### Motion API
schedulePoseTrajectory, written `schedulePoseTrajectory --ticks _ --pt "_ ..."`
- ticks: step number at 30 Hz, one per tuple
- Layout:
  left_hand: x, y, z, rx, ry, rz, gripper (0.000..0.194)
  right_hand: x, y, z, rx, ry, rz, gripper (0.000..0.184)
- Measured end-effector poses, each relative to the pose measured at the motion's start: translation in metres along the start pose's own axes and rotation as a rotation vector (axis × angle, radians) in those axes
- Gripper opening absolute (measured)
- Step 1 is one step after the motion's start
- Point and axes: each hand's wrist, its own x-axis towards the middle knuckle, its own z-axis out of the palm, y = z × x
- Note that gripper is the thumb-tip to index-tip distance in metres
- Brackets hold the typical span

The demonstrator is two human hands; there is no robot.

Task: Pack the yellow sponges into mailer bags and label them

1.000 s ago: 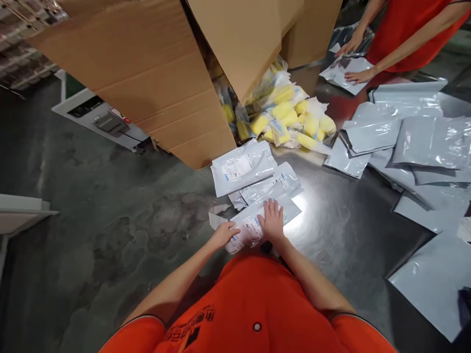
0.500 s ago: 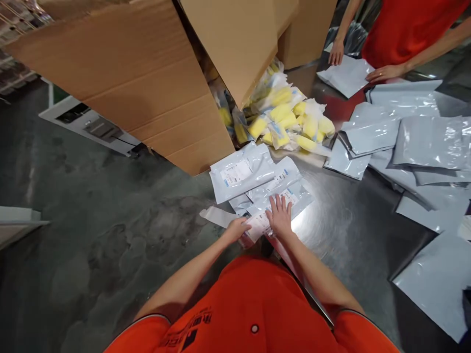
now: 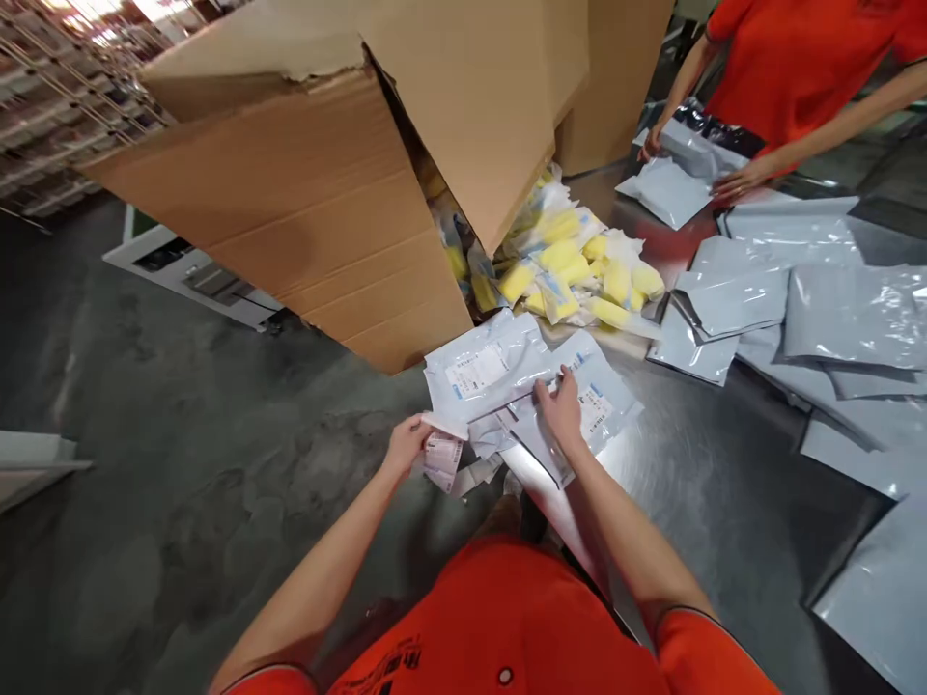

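Cardboard carton (image 3: 290,222) beside grey mailers (image 3: 855,314)

A small printed packet (image 3: 441,458), white with pink-toned labels and loosely folded, is held up off the surface at nine o'clock from the pouch. The pouch (image 3: 598,410) is glossy, pale and flat, with a blue-marked white label, and lies creased and angled.

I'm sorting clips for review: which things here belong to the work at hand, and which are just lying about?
In use:
left hand, gripping a printed slip
right hand, on a white pouch

Lying about:
cardboard box
yellow packs
grey mailers
steel table
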Motion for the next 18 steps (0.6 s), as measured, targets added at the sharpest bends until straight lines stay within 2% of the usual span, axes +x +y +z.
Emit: schedulePoseTrajectory --ticks 2,5,7,10,13,15,18 --pt "0.017 0.005 0.018 -0.022 -0.015 0.003 0.041 0.027 -0.021 0.010 0.126 -0.047 0.074 0.058" --pt "0.028 0.011 0.043 -0.047 -0.081 0.023 0.040 0.068 -0.026 0.002 0.147 -0.070 0.023 0.050" --pt "0.029 0.012 0.055 -0.058 -0.140 0.018 0.039 0.084 -0.007 -0.021 0.073 -0.013 0.006 0.054" --pt "0.024 0.007 0.062 -0.077 -0.184 -0.014 0.039 0.083 0.048 -0.067 -0.137 0.065 0.021 0.064" --pt "0.018 -0.005 0.061 -0.122 -0.108 -0.026 0.037 0.064 0.099 -0.098 -0.304 -0.037 0.036 0.072" --pt "0.014 -0.013 0.061 -0.156 -0.064 -0.036 0.037 0.057 0.116 -0.102 -0.334 -0.133 0.019 0.078" --pt "0.012 -0.018 0.072 -0.199 -0.084 -0.057 0.036 0.064 0.113 -0.091 -0.290 -0.217 -0.017 0.086"
